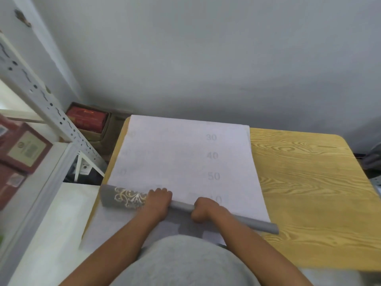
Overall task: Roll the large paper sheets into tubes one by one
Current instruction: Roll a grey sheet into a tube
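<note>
A white sheet (pixel 181 159) printed with faint numbers lies flat on a wood-grain table (pixel 305 182). Its near part is wound into a grey roll (pixel 182 206) lying across the sheet, looser and patterned at the left end. The left hand (pixel 158 201) and right hand (pixel 204 211) each curl around the roll, side by side. A metal shelf (pixel 51 112) stands at left.
</note>
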